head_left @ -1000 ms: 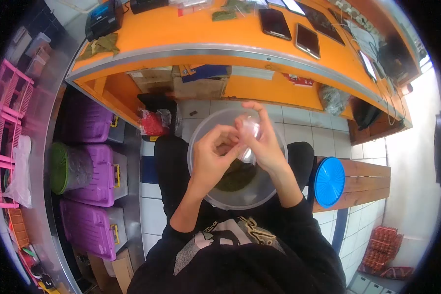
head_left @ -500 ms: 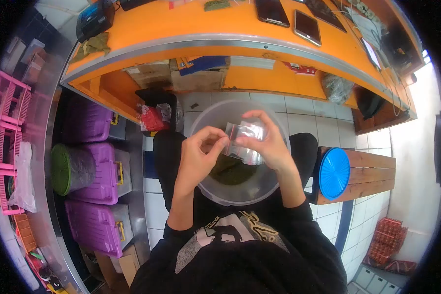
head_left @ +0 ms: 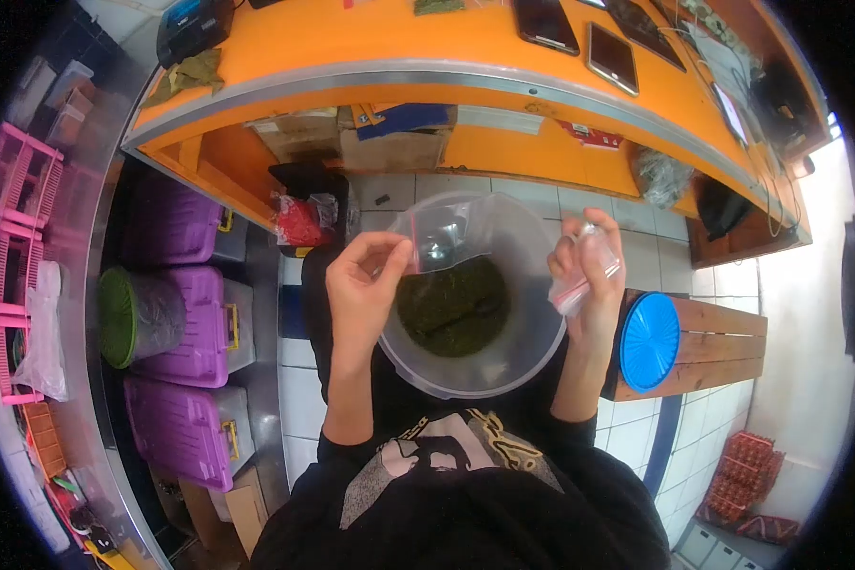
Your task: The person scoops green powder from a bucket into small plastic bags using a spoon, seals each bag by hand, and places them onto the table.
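Observation:
My left hand (head_left: 363, 282) pinches one clear zip-lock bag (head_left: 449, 236) by its red-striped edge; the bag hangs flat out to the right, over the tub. In my right hand (head_left: 589, 271) is a bunch of similar clear bags (head_left: 580, 285), gripped with curled fingers by the tub's right rim. Between my knees stands a large translucent plastic tub (head_left: 532, 332). Dark green, finely crumbled stuff (head_left: 454, 309) covers its bottom, a darker hollow showing in the middle.
Ahead is an orange counter (head_left: 370, 47) with phones (head_left: 612, 57) on top. To the right, a blue lid (head_left: 650, 342) leans at a wooden bench (head_left: 717, 342). Purple-lidded boxes (head_left: 185, 323) and a green-lidded container (head_left: 119, 318) line the left. A black bin (head_left: 309, 185) holds red plastic.
My hands have moved apart. The left one has drawn a single bag off the bunch; the right one has carried the rest to the tub's right side.

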Available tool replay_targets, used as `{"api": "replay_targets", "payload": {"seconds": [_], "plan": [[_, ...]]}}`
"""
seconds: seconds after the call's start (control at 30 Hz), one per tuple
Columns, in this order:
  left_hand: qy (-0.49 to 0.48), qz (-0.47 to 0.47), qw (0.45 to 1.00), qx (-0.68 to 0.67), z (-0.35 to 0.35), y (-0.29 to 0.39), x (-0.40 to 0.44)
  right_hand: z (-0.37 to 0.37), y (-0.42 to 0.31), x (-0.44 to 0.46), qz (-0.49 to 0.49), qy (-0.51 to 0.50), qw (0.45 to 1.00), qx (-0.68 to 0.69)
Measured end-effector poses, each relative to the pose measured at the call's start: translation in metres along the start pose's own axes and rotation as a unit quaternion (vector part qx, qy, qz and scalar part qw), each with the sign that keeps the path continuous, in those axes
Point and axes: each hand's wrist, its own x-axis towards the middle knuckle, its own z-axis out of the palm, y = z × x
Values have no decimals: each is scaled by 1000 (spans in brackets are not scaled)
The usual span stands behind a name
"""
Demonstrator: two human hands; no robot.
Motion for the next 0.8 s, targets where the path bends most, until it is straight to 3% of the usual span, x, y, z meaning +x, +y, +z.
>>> {"api": "replay_targets", "payload": {"seconds": [0.07, 0.1, 0.13, 0.2, 0.33, 0.4, 0.53, 0.6, 0.63, 0.7, 0.8], "plan": [[-2, 16, 1000, 6, 8, 1, -4, 18, 5, -15, -32, -17, 998, -41], [-5, 35, 999, 11, 14, 1, -5, 30, 9, -21, -75, -44, 966, -245], [-9, 33, 999, 10, 19, 0, -8, 40, 14, -25, -115, -69, 889, -438], [-37, 34, 999, -20, 25, -1, -13, 57, 32, -17, -213, -98, 836, -496], [-53, 35, 997, -46, 27, -2, -19, 60, 43, -18, -154, -116, 857, -478], [-59, 13, 998, -33, 20, -2, -17, 61, 35, -21, 50, -87, 922, -373], [-106, -33, 994, -15, 17, -7, -15, 50, 40, -22, 72, -80, 922, -372], [-107, -51, 993, -20, 22, -12, -17, 49, 48, -24, -103, -75, 860, -495], [-88, -8, 996, 10, 24, -16, -19, 46, 50, -23, -102, -75, 859, -496], [-69, 34, 996, 41, 32, -18, -23, 42, 54, -21, -192, -13, 812, -550], [-35, 52, 998, -22, 40, -18, -26, 41, 57, -17, -182, 21, 828, -530]]}}
